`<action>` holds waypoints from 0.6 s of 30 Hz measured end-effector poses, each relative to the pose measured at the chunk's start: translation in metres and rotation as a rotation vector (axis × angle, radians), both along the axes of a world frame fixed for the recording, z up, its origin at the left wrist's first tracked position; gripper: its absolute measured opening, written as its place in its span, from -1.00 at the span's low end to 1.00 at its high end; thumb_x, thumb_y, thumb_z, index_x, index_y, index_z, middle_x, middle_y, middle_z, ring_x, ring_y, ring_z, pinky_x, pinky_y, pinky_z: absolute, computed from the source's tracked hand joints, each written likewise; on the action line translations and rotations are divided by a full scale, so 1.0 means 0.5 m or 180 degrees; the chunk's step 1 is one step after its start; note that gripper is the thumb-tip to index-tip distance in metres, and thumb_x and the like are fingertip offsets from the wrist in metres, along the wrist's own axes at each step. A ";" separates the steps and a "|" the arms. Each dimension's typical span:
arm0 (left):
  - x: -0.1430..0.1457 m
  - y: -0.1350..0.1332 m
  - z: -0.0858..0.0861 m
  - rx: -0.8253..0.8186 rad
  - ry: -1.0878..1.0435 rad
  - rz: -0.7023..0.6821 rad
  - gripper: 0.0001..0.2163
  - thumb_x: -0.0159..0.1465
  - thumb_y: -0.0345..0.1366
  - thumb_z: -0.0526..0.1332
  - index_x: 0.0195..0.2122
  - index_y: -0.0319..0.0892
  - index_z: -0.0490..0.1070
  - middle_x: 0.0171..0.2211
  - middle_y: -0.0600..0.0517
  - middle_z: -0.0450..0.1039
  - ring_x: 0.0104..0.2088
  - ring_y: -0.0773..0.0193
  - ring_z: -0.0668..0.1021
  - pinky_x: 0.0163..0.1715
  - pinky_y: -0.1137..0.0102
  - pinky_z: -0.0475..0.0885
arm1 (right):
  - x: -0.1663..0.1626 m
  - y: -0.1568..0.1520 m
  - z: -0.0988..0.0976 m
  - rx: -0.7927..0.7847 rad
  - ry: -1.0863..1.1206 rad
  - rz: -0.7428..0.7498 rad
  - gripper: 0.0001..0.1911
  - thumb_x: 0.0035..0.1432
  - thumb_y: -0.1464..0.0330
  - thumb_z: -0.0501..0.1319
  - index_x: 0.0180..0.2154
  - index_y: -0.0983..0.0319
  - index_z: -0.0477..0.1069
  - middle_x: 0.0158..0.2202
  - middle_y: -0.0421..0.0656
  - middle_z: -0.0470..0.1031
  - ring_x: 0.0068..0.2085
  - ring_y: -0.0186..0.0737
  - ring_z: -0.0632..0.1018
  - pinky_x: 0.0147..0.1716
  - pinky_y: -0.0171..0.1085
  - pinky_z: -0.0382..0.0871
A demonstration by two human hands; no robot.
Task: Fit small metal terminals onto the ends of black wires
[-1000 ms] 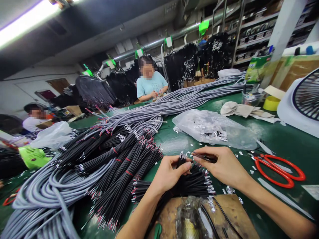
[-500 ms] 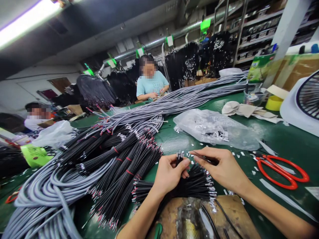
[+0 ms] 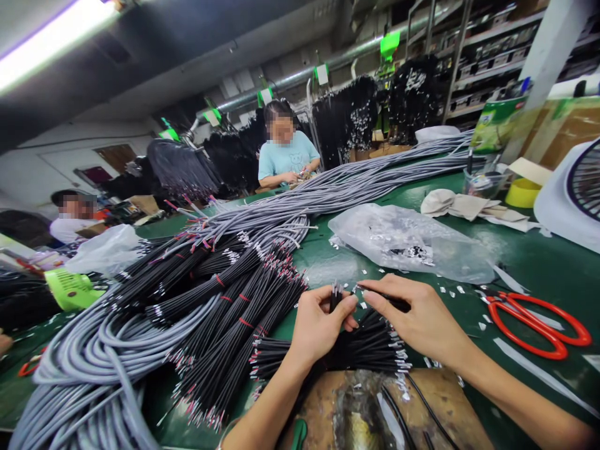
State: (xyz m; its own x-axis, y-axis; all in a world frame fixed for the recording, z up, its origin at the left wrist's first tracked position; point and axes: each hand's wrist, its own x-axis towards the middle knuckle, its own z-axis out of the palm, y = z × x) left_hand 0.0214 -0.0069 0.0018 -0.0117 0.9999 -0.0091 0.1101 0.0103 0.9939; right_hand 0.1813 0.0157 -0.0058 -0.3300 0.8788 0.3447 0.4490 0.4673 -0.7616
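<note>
My left hand (image 3: 317, 328) is closed around a small bunch of black wires (image 3: 335, 296) whose metal-tipped ends stick up above my thumb. My right hand (image 3: 419, 319) pinches a thin dark tool, like tweezers (image 3: 382, 299), its tip pointing at those wire ends. Under both hands lies a fan of short black wires with silver terminals (image 3: 375, 350), resting partly on a brown taped board (image 3: 375, 412) at the table's near edge.
Large bundles of black wires (image 3: 225, 312) and grey cables (image 3: 117, 350) cover the green table (image 3: 525, 262) on the left. A clear plastic bag (image 3: 412, 240) and red scissors (image 3: 539, 319) lie to the right, with a white fan (image 3: 572, 194) beyond. Two other people sit at the far side.
Both hands stay together on the wire bunch; my right hand has crept slightly left toward the wire tips. The view has shifted a little.
</note>
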 end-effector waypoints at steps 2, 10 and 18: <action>0.000 0.000 0.000 0.0005 0.0024 0.0012 -0.80 0.04 -0.23 0.27 -0.54 -0.28 0.36 -0.73 0.12 0.35 -0.71 0.44 0.38 -0.64 0.54 0.31 | 0.003 0.001 0.001 -0.0025 -0.0057 -0.0015 -0.74 0.16 0.24 0.09 -0.18 0.12 0.48 -0.35 -0.21 0.49 -0.34 -0.28 0.48 -0.33 -0.31 0.31; 0.001 -0.002 0.004 0.0015 0.0041 0.0100 -0.84 0.01 -0.28 0.29 -0.54 -0.27 0.38 -0.71 0.13 0.35 -0.69 0.44 0.40 -0.64 0.54 0.33 | 0.004 0.001 -0.005 0.0005 -0.0219 0.0003 -0.75 0.14 0.23 0.09 -0.19 0.07 0.48 -0.33 -0.24 0.50 -0.34 -0.30 0.49 -0.36 -0.34 0.31; -0.001 -0.001 -0.004 -0.0092 -0.0058 0.0114 -0.82 -0.05 -0.32 0.34 -0.50 -0.27 0.37 -0.65 0.12 0.39 -0.66 0.42 0.44 -0.63 0.55 0.36 | 0.006 0.001 0.002 -0.0003 -0.0267 -0.0006 -0.78 0.13 0.25 0.11 -0.27 0.07 0.52 -0.35 -0.23 0.51 -0.35 -0.25 0.49 -0.36 -0.31 0.33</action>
